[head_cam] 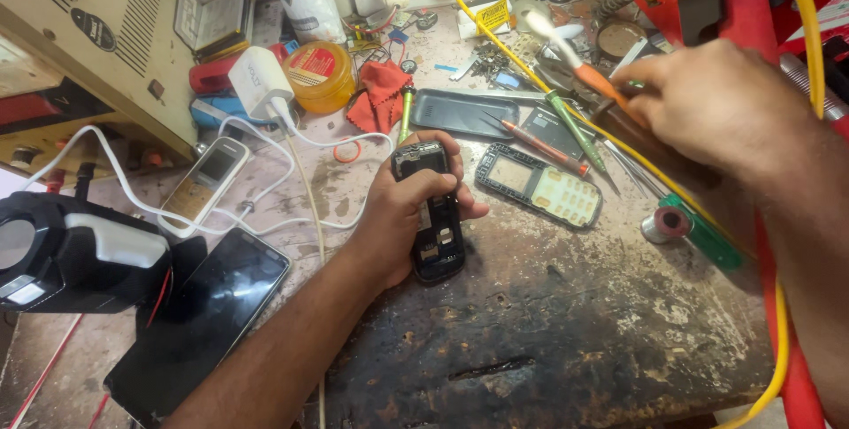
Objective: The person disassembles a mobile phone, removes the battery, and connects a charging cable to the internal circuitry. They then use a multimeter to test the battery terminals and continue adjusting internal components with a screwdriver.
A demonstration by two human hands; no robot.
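Opened black phone, left hand gripping, scorched bench

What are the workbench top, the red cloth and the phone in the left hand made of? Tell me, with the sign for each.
Workbench top: looks like old wood, scorched dark and pitted, with a crack and pale worn patches.
Red cloth: soft fabric, crumpled into folds, matte.
Phone in the left hand: seemingly black plastic, back cover off, small metal parts showing inside.
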